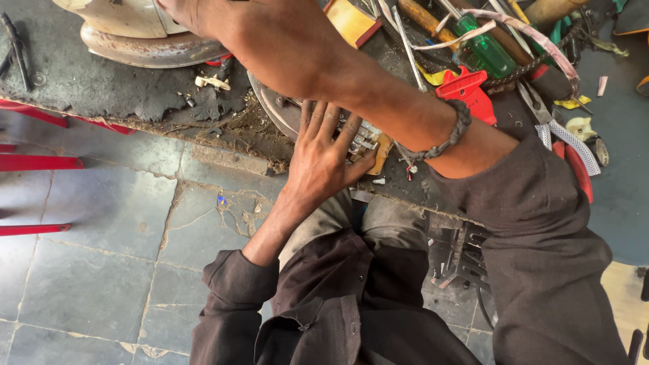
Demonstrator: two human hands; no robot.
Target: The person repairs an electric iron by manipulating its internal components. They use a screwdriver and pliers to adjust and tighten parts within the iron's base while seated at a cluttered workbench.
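Note:
My left hand [324,155] lies over a small metal assembly [365,138] at the edge of the dark workbench [101,88]. Its fingers spread across the top and its thumb presses the yellowish side. A round metal plate [270,108] sits just behind the fingers. My right forearm [324,61], with a braided band [446,135], crosses above the left hand toward the top left. The right hand itself is cut off by the top edge, near a cream and metal appliance shell [135,30].
Tools crowd the bench at the right: a green-handled screwdriver [487,51], a red plastic part [468,91], red-handled pliers [574,159] and loose wires. Red bars [37,162] jut in at the left over a cracked stone floor [88,270]. A metal frame [460,257] stands by my knee.

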